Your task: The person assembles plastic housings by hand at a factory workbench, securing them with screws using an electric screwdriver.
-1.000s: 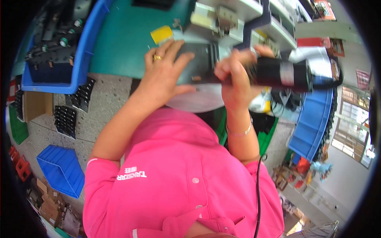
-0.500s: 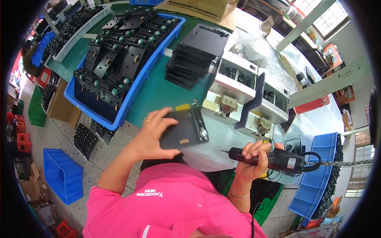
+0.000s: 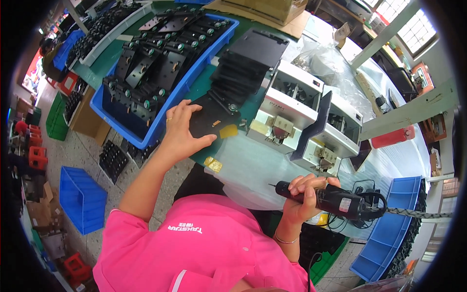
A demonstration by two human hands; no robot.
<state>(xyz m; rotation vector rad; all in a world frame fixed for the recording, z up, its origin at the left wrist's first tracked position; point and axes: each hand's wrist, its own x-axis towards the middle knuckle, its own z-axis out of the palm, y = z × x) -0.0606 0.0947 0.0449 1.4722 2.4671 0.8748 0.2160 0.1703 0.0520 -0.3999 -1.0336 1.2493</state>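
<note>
My left hand (image 3: pixel 181 132) spans one end of a flat black plate (image 3: pixel 206 117), with thumb and fingers at its opposite edges. The plate has a dark cylindrical part with a shiny round end along one side and a small copper-coloured piece on its face. It is low over the green mat, beside a stack of black plates (image 3: pixel 238 73); whether it touches the mat I cannot tell. My right hand (image 3: pixel 304 197) is wrapped round a black electric screwdriver (image 3: pixel 335 200), its thin bit pointing left over the pale sheet. Yellow pieces (image 3: pixel 228 131) lie near the plate.
A blue tray (image 3: pixel 168 113) holds several black plates with green-ringed ends. Two white machines (image 3: pixel 292 100) stand right of the stack. Blue bins (image 3: pixel 384 228) are at the lower right, and another blue bin (image 3: pixel 82 199) is on the floor. The screwdriver's cord (image 3: pixel 418 213) runs right.
My left hand has carried the black plate left and away from me, to beside the stack, turning it. The screwdriver in my right hand has moved only slightly.
</note>
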